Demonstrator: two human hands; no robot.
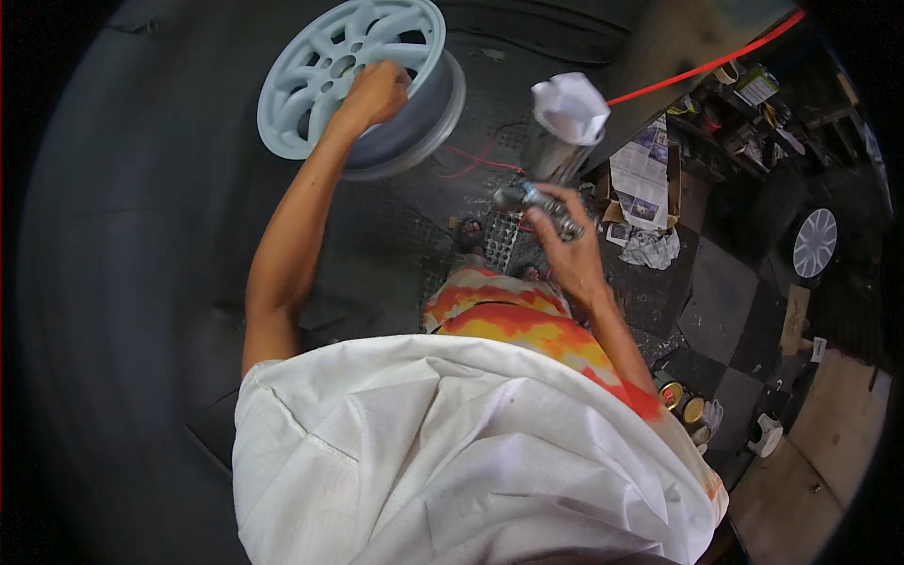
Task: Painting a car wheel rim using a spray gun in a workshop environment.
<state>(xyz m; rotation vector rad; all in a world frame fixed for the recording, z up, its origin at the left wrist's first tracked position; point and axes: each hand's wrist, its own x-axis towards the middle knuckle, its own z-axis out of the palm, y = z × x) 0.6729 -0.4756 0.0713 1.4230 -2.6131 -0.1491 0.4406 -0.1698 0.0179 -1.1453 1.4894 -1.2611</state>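
A pale grey-white alloy wheel (299, 97) is tilted up at the upper left, with its bare metal barrel showing behind the spoked face. My left hand (377, 92) is closed at the wheel's spokes near the hub, its fingertips partly hidden. In my right hand (576, 247) is a metal spray gun (546, 205), slightly blurred, with its head pointing left toward the area below the wheel. Just beyond the gun stands a metallic cylinder (563, 155) with crumpled white paper (571, 105) in its top.
A red hose (711, 64) runs to the upper right. Newspaper (642, 174) covers a cardboard box, right of the cylinder. Farther right are cluttered shelves (753, 122) and a silver wheel cover (815, 243). Several cans (693, 410) sit at lower right. My feet (473, 234) are on dark flooring.
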